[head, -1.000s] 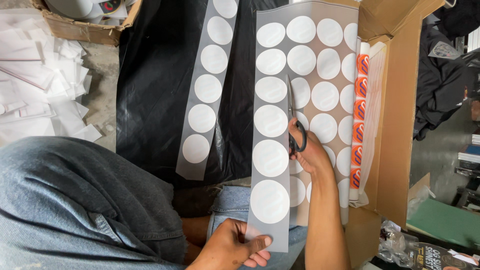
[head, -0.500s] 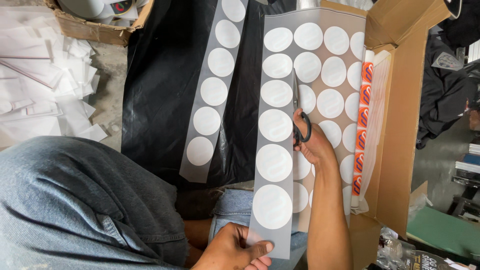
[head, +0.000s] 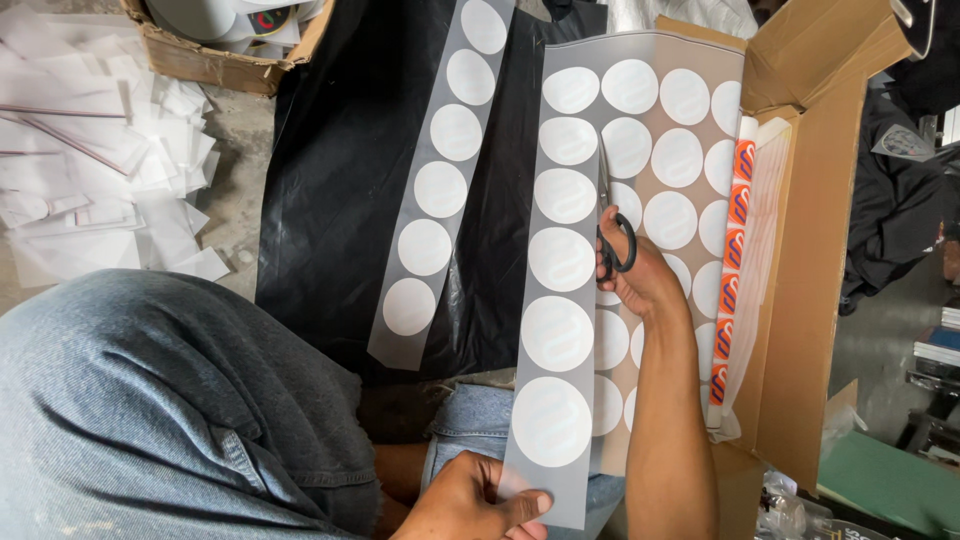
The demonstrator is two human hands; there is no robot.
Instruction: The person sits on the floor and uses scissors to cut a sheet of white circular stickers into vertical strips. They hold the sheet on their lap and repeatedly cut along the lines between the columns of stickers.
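Note:
My right hand (head: 640,275) grips black-handled scissors (head: 612,230), their blades pointing up between two columns of white round stickers on a translucent grey sheet (head: 650,120). The left column hangs partly cut free as a long strip (head: 555,330). My left hand (head: 470,500) pinches the bottom end of that strip near my lap. A separate cut strip of white circles (head: 435,190) lies to the left on black plastic sheeting (head: 330,180).
A cardboard box (head: 810,250) stands open on the right, with an orange-patterned roll (head: 735,250) along its edge. White paper offcuts (head: 90,180) are piled on the floor at the left. Another box (head: 220,40) sits at the top. My jeans-clad knee (head: 150,400) fills the lower left.
The scissors and my right hand have moved further up the sheet, lengthening the cut. My left hand still holds the strip's bottom end.

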